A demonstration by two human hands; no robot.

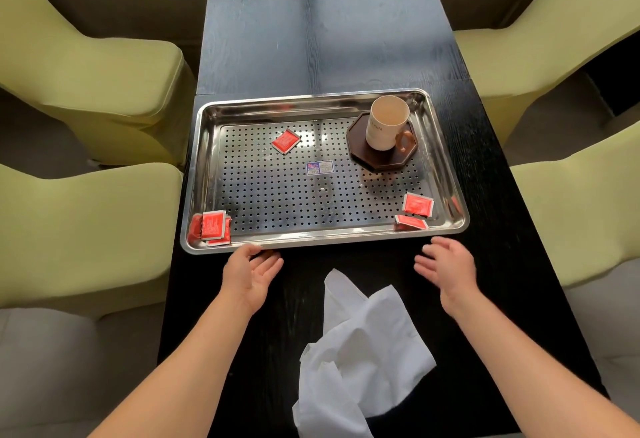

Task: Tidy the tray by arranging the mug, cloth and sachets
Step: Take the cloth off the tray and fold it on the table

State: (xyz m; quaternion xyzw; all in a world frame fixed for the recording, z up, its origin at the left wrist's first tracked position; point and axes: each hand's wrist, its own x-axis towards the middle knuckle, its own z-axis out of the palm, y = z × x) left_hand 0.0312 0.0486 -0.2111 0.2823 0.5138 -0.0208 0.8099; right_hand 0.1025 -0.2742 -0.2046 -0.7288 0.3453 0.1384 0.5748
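Tray (311, 237) on desk (311, 39): mug (386, 122) on coaster (377, 159), red sachets (285, 141) scattered. White cloth (363, 351) crumpled on desk. Left hand (251, 273), right hand (446, 268): fingers loosely spread, empty.

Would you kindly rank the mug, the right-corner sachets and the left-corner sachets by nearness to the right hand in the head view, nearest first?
1. Right-corner sachets, just beyond the right hand.
2. Mug, far right of the tray.
3. Left-corner sachets, opposite side.
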